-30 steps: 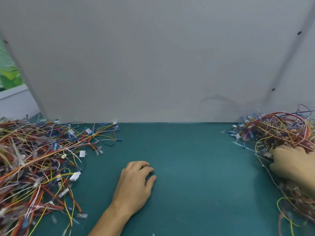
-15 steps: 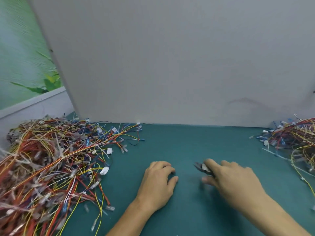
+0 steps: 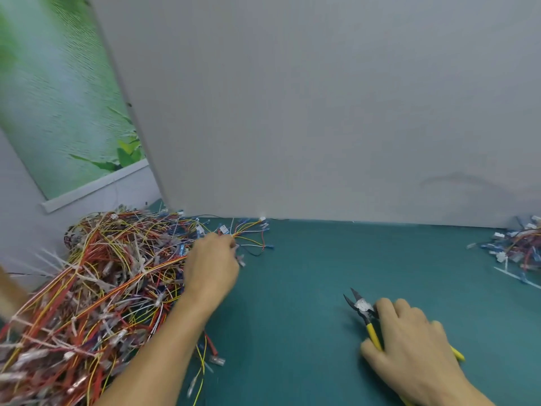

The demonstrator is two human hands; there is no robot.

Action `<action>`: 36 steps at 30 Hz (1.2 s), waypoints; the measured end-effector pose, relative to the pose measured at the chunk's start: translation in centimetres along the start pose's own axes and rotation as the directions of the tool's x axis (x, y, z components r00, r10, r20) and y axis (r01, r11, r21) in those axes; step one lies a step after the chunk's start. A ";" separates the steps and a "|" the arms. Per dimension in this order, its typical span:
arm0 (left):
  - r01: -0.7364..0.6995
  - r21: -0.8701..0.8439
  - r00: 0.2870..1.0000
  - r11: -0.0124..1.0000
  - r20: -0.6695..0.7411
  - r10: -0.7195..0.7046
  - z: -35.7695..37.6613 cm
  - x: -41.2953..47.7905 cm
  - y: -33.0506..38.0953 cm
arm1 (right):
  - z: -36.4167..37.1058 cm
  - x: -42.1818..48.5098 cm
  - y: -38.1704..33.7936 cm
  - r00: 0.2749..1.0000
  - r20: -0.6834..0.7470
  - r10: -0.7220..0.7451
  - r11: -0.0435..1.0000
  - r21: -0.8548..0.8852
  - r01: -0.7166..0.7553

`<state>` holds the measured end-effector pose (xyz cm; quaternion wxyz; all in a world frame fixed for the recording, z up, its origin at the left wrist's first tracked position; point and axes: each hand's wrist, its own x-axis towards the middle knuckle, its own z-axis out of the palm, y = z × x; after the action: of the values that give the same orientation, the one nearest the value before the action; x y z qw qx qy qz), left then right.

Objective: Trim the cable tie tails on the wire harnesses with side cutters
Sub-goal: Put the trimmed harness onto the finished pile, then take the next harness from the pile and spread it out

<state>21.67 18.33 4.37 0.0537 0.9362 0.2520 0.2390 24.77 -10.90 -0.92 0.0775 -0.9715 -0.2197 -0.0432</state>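
Plainly the left hand (image 3: 212, 268) is nearer, curled into the right edge of the wire pile (image 3: 102, 288) on the table (image 3: 292, 288), its grip unclear, while the right hand (image 3: 415, 347), well apart to the right, clutches the side cutters (image 3: 363, 309), blades parted and pointing toward that pile.

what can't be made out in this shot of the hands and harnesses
Head view only:
left hand: fingertips buried in the left harness pile, grip hidden
side cutters: handles mostly under the right hand
right harness pile: cut off by the frame edge
near wires, bottom left: blurred
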 end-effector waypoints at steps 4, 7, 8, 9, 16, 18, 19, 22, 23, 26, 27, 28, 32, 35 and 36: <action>0.137 0.329 0.988 0.934 0.021 -0.153 -1.7 1.4 -3.9 | 0.0 0.0 0.0 1.000 -0.006 -0.009 1.000 -0.012 0.009; 0.167 0.381 0.974 0.909 0.078 -0.212 -2.1 1.6 -6.2 | 0.0 0.1 0.0 1.000 -0.011 -0.012 1.000 -0.012 0.012; 0.166 0.371 0.973 0.914 0.087 -0.212 -2.0 1.6 -6.6 | 0.1 0.1 0.0 1.000 -0.013 -0.015 1.000 -0.011 0.015; 0.167 0.364 0.974 0.916 0.083 -0.210 -2.0 1.7 -6.9 | 0.2 0.1 0.0 1.000 -0.014 -0.017 1.000 -0.014 0.017; 0.153 0.351 0.984 0.924 0.036 -0.176 -3.5 1.7 -6.0 | 0.4 0.2 0.0 1.000 -0.019 -0.018 1.000 -0.026 0.017; 0.104 0.346 0.994 0.932 0.004 -0.112 -4.7 1.8 -5.3 | 0.5 0.3 0.0 1.000 -0.015 -0.016 0.999 -0.030 0.015; 0.090 0.326 0.996 0.941 -0.018 -0.089 -5.3 1.9 -4.8 | 0.5 0.3 0.1 1.000 -0.012 -0.015 0.999 -0.029 0.014; 0.084 0.177 0.993 0.981 -0.100 -0.067 -7.3 2.5 -3.7 | 0.4 0.3 0.1 1.000 -0.010 -0.006 1.000 -0.014 0.006; 0.080 0.112 0.992 0.991 -0.107 -0.068 -7.8 2.8 -3.3 | 0.4 0.3 0.2 1.000 -0.010 -0.004 1.000 -0.012 0.004; 0.036 0.044 0.998 0.998 0.056 -0.038 -8.6 2.9 -2.1 | 0.3 0.2 0.0 1.000 0.000 -0.002 1.000 -0.010 0.002; 0.031 0.077 0.990 0.997 0.135 -0.042 -8.6 2.9 -1.7 | 0.3 0.2 0.0 1.000 0.004 -0.002 1.000 -0.009 0.002; 0.036 0.102 0.984 0.994 0.173 -0.053 -8.6 2.9 -1.4 | 0.2 0.1 0.0 1.000 0.010 -0.001 1.000 -0.008 0.001; 0.047 0.029 0.999 0.998 -0.025 -0.047 -10.3 3.8 0.1 | -0.3 0.1 0.0 0.999 0.039 0.003 1.000 0.023 -0.004; -0.066 -0.063 0.973 0.996 -0.224 0.050 -12.5 4.3 2.1 | -1.1 0.3 0.1 0.998 0.055 0.018 0.991 0.130 -0.025; -0.113 -0.082 0.957 0.990 -0.276 0.086 -13.3 4.3 3.0 | -1.4 0.4 0.2 0.998 0.053 0.037 0.981 0.189 -0.046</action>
<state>19.90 17.63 18.57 0.0516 0.9023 0.1976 0.3797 25.18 -11.15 0.44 0.1656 -0.9648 -0.2043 0.0035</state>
